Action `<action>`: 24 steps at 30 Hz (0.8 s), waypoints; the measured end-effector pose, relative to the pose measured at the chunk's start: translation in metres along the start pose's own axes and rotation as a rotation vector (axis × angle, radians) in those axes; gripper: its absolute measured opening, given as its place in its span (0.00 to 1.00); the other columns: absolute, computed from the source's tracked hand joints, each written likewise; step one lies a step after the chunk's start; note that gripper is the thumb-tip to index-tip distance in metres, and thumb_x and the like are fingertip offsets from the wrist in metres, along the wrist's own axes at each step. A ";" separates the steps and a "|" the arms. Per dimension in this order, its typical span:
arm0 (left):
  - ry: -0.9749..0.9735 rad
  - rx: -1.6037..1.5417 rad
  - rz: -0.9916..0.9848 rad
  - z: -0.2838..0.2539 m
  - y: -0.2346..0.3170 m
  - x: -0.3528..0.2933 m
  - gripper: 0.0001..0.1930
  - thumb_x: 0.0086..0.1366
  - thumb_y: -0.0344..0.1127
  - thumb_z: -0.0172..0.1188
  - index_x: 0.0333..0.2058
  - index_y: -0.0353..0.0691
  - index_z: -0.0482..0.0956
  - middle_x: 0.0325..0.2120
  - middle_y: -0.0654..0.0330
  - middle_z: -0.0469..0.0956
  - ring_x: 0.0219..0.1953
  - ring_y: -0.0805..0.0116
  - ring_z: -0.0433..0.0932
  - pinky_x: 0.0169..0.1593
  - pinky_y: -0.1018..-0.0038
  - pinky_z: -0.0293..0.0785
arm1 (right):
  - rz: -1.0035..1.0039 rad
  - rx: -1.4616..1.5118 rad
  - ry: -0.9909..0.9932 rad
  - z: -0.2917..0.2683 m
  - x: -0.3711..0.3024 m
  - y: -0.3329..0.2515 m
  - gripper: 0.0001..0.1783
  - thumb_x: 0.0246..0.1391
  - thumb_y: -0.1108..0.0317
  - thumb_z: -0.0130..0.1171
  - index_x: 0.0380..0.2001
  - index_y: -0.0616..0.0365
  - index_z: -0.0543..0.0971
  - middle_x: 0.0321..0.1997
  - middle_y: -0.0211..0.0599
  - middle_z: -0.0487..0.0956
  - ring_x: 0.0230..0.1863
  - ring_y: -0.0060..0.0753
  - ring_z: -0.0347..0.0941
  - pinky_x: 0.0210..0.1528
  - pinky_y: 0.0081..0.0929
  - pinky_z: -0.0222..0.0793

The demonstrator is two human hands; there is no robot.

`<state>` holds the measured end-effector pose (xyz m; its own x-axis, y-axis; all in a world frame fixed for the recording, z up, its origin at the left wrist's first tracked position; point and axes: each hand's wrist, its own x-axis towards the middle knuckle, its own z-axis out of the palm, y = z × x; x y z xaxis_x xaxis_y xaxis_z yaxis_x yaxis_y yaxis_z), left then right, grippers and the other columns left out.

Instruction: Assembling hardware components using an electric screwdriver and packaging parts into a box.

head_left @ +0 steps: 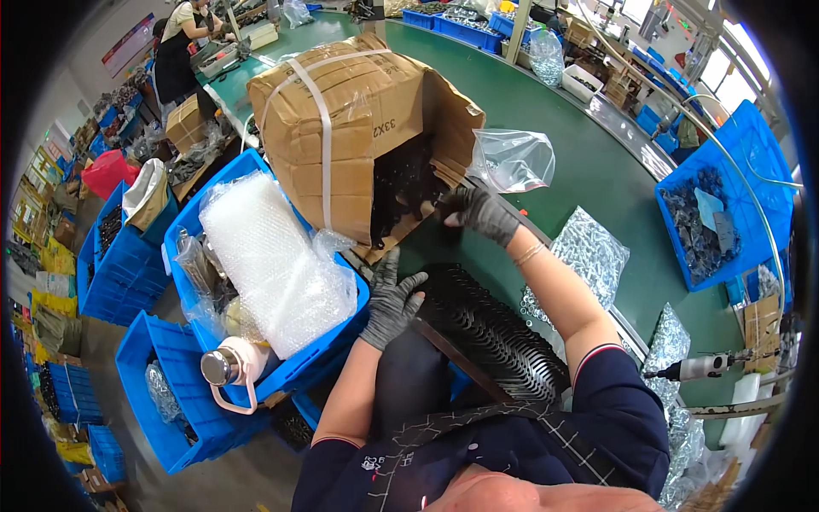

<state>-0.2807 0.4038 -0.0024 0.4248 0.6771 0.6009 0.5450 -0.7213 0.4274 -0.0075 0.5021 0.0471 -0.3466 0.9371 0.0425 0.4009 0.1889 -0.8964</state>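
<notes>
A large cardboard box [337,128] with white strapping lies tipped on the green table, its open side toward me. Dark small parts [405,192] fill its opening. My right hand [484,213], in a grey glove, is at the right of that opening, fingers bent inward; dark parts behind the fingertips hide what they hold, if anything. My left hand [392,303], also gloved, has its fingers apart just below the box's lower flap. Close under both hands is a long row of black curved metal pieces [499,337], packed side by side.
Left of me, a blue crate [320,363] holds bubble wrap [264,256] and a pale bottle [235,367]. Beyond the metal pieces are bags of silvery hardware [590,256] and a clear plastic bag [512,160]. A tilted blue bin [725,196] stands right. Another person [183,47] is far left.
</notes>
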 end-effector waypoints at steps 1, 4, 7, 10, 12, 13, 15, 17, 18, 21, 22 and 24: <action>0.022 -0.007 -0.005 -0.001 -0.001 -0.002 0.17 0.61 0.43 0.56 0.47 0.47 0.81 0.54 0.54 0.73 0.58 0.56 0.68 0.65 0.57 0.53 | 0.003 0.001 -0.005 0.017 -0.009 -0.009 0.21 0.46 0.75 0.61 0.47 0.58 0.77 0.42 0.41 0.81 0.46 0.34 0.77 0.52 0.29 0.70; -0.005 -0.049 0.006 -0.003 -0.006 -0.007 0.17 0.60 0.42 0.58 0.47 0.47 0.81 0.53 0.53 0.74 0.58 0.56 0.69 0.65 0.58 0.54 | -0.133 0.334 -0.083 0.044 -0.022 -0.037 0.15 0.48 0.75 0.60 0.42 0.60 0.79 0.44 0.38 0.82 0.46 0.30 0.76 0.50 0.27 0.70; -0.106 -0.110 0.029 -0.003 -0.011 -0.011 0.18 0.60 0.41 0.59 0.48 0.47 0.80 0.53 0.54 0.74 0.57 0.56 0.69 0.64 0.58 0.55 | -0.274 -0.239 -0.458 0.032 -0.016 -0.045 0.17 0.45 0.80 0.60 0.42 0.58 0.79 0.37 0.35 0.81 0.41 0.27 0.75 0.47 0.25 0.70; -0.045 -0.196 0.007 0.000 -0.006 -0.011 0.20 0.59 0.41 0.59 0.50 0.47 0.78 0.52 0.55 0.75 0.55 0.57 0.71 0.63 0.57 0.56 | -0.201 -0.089 -0.361 0.021 0.012 -0.026 0.17 0.48 0.74 0.59 0.44 0.56 0.79 0.38 0.37 0.81 0.42 0.32 0.76 0.47 0.27 0.70; -0.085 -0.146 0.017 -0.004 -0.007 -0.010 0.20 0.58 0.41 0.58 0.51 0.48 0.78 0.51 0.55 0.75 0.54 0.57 0.71 0.63 0.56 0.57 | -0.170 -0.007 -0.323 0.038 0.034 -0.021 0.17 0.50 0.72 0.59 0.46 0.54 0.79 0.38 0.37 0.81 0.43 0.34 0.77 0.47 0.28 0.70; -0.124 -0.102 0.036 -0.005 -0.006 -0.008 0.21 0.58 0.41 0.58 0.52 0.48 0.77 0.51 0.56 0.75 0.54 0.58 0.72 0.62 0.56 0.57 | -0.042 -0.374 -0.119 0.058 0.052 -0.027 0.17 0.52 0.67 0.57 0.47 0.53 0.79 0.40 0.40 0.81 0.44 0.39 0.77 0.47 0.32 0.71; -0.164 -0.052 0.049 -0.005 -0.005 -0.008 0.22 0.58 0.40 0.58 0.52 0.48 0.77 0.50 0.56 0.75 0.53 0.58 0.72 0.62 0.55 0.58 | 0.086 -0.731 0.085 0.089 0.075 -0.037 0.18 0.54 0.63 0.55 0.48 0.52 0.78 0.41 0.42 0.81 0.46 0.44 0.77 0.47 0.35 0.71; -0.167 -0.052 0.021 -0.006 -0.007 -0.013 0.22 0.58 0.41 0.58 0.52 0.47 0.77 0.49 0.56 0.76 0.52 0.58 0.72 0.62 0.56 0.57 | 0.270 -0.877 0.187 0.118 0.086 -0.048 0.19 0.53 0.58 0.56 0.47 0.53 0.79 0.43 0.45 0.81 0.48 0.44 0.77 0.49 0.40 0.71; -0.167 -0.053 0.009 -0.006 -0.010 -0.014 0.21 0.58 0.41 0.58 0.51 0.47 0.77 0.48 0.56 0.76 0.52 0.58 0.73 0.62 0.56 0.57 | 0.363 -0.949 0.240 0.126 0.090 -0.051 0.20 0.53 0.56 0.56 0.47 0.54 0.79 0.45 0.46 0.81 0.49 0.45 0.76 0.49 0.43 0.71; -0.158 -0.072 0.051 0.001 -0.002 0.001 0.22 0.58 0.41 0.58 0.52 0.47 0.77 0.48 0.56 0.76 0.52 0.58 0.73 0.62 0.56 0.58 | 0.243 -0.941 0.448 0.108 0.105 -0.001 0.21 0.54 0.54 0.55 0.46 0.56 0.79 0.46 0.50 0.80 0.50 0.47 0.76 0.50 0.49 0.70; -0.156 -0.089 0.072 0.005 0.004 0.006 0.22 0.58 0.41 0.58 0.52 0.47 0.77 0.48 0.57 0.76 0.52 0.58 0.73 0.62 0.56 0.58 | 0.189 -0.939 0.550 0.095 0.104 0.018 0.22 0.55 0.52 0.55 0.46 0.56 0.79 0.47 0.51 0.79 0.50 0.48 0.76 0.50 0.52 0.70; -0.151 -0.075 0.043 0.000 -0.007 -0.006 0.22 0.58 0.41 0.58 0.52 0.47 0.77 0.48 0.56 0.76 0.52 0.58 0.73 0.62 0.57 0.58 | 0.174 -0.843 0.335 0.097 0.088 0.013 0.21 0.55 0.54 0.56 0.44 0.58 0.79 0.44 0.51 0.80 0.47 0.46 0.77 0.46 0.50 0.73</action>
<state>-0.2871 0.4042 -0.0088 0.5536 0.6556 0.5135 0.4707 -0.7550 0.4565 -0.1149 0.5589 -0.0040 -0.0123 0.9835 0.1805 0.9549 0.0652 -0.2897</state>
